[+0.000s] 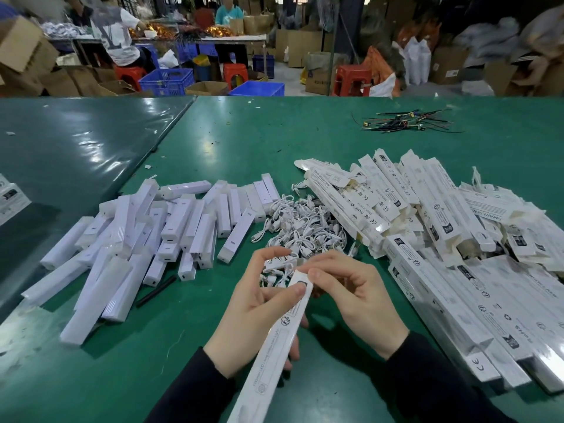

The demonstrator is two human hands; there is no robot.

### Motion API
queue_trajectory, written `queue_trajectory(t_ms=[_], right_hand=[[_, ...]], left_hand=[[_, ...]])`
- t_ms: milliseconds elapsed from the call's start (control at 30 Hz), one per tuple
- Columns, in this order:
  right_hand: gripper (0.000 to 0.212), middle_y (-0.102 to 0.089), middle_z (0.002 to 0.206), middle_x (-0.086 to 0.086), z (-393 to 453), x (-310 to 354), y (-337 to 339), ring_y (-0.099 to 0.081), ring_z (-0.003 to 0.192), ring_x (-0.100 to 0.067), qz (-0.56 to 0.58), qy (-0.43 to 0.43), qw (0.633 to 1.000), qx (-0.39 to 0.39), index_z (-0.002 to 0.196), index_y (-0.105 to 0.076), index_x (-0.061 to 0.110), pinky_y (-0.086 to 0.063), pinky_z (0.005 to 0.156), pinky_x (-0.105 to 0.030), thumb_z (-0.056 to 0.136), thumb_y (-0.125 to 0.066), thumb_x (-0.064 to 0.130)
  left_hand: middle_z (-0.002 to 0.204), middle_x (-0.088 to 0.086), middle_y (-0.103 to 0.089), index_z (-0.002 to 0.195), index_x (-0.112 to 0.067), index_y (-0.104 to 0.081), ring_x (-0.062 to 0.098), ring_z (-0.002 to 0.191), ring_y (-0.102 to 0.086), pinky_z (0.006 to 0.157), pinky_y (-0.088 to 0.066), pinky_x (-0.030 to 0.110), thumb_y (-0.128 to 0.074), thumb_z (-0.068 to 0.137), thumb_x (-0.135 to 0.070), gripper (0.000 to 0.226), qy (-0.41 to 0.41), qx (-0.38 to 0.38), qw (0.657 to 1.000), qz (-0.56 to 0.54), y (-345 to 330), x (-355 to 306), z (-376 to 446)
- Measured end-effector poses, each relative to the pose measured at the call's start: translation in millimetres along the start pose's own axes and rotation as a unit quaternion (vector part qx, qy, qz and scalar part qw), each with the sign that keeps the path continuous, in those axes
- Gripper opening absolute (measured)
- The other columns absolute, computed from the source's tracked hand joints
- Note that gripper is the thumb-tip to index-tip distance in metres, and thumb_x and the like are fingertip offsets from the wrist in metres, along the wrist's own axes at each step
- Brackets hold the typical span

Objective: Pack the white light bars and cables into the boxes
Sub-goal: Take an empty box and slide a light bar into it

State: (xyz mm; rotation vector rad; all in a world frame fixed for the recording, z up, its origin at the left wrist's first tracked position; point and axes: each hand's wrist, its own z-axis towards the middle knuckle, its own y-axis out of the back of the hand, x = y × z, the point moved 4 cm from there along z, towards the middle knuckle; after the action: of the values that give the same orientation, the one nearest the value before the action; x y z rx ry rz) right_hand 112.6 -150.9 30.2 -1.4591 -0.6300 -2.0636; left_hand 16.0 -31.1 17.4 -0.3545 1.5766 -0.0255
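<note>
A long white printed box (pixel 274 346) runs from the bottom middle up to the centre, over the green table (pixel 305 132). My left hand (pixel 253 306) grips it near its top end, thumb on its upper face. My right hand (pixel 351 300) pinches the box's top end with its fingertips. Just beyond my fingers lies a heap of coiled white cables (pixel 302 227). A pile of white light bars (pixel 146 236) covers the table on the left. Several flat and opened white boxes (pixel 442 239) are piled on the right.
A black stick (pixel 156 290) lies by the light bars. Coloured wires (pixel 403 122) lie at the far right of the table. Another printed box (pixel 10 198) shows at the left edge. Beyond the table are people at another bench, blue crates, red stools and cartons.
</note>
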Motion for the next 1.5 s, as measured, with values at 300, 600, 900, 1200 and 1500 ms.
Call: queue_trajectory(t_ms=[300,600,900,1200,1500], right_hand=[[0.039,-0.075,0.089,-0.002,27,-13,-5,-0.07,0.086,-0.019,-0.038,-0.128,0.991,0.028,0.089,-0.078,0.016,-0.053,0.071,-0.03,0.097,-0.05,0.042],[0.039,-0.056,0.128,0.006,110,-11,-90,-0.045,0.12,-0.017,-0.552,0.227,0.755,0.273,0.13,-0.055,0.029,-0.035,0.097,-0.037,0.092,-0.057,0.02],[0.016,-0.069,0.1,0.009,106,12,-37,-0.063,0.093,-0.01,-0.289,0.174,0.94,-0.041,0.105,-0.063,0.02,-0.051,0.088,-0.031,0.095,-0.06,0.033],[0.057,-0.073,0.092,-0.019,-16,22,33,-0.07,0.08,-0.022,0.212,-0.149,0.962,0.086,0.106,-0.074,0.022,-0.059,0.07,-0.03,0.055,-0.092,0.04],[0.027,-0.074,0.101,-0.016,-18,26,37,-0.072,0.093,-0.021,0.267,-0.032,0.96,-0.081,0.098,-0.07,0.023,-0.058,0.074,-0.028,0.074,-0.082,0.025]], left_hand=[[0.066,0.023,-0.059,0.108,-0.027,-0.071,0.028,0.041,-0.058,0.04,-0.05,0.03,-0.057,0.094,-0.021,0.02,-0.009,-0.106,0.994,-0.026,6,-2,3],[0.083,0.021,-0.069,0.105,-0.024,-0.075,0.032,0.059,-0.068,0.056,-0.059,0.036,-0.053,0.094,-0.019,0.025,-0.091,-0.187,0.972,-0.107,25,-25,-1],[0.121,0.013,-0.061,0.134,-0.027,-0.055,0.038,0.096,-0.071,0.07,-0.06,0.036,-0.046,0.101,-0.017,0.036,-0.085,-0.245,0.94,-0.22,48,-22,-3],[0.109,0.011,-0.067,0.133,-0.022,-0.053,0.034,0.097,-0.071,0.064,-0.059,0.032,-0.065,0.078,-0.019,0.056,-0.099,-0.244,0.937,-0.23,43,-18,1],[0.085,0.008,-0.076,0.129,-0.021,-0.052,0.025,0.076,-0.074,0.06,-0.06,0.029,-0.072,0.066,-0.015,0.066,-0.043,-0.269,0.931,-0.242,39,-9,3]])
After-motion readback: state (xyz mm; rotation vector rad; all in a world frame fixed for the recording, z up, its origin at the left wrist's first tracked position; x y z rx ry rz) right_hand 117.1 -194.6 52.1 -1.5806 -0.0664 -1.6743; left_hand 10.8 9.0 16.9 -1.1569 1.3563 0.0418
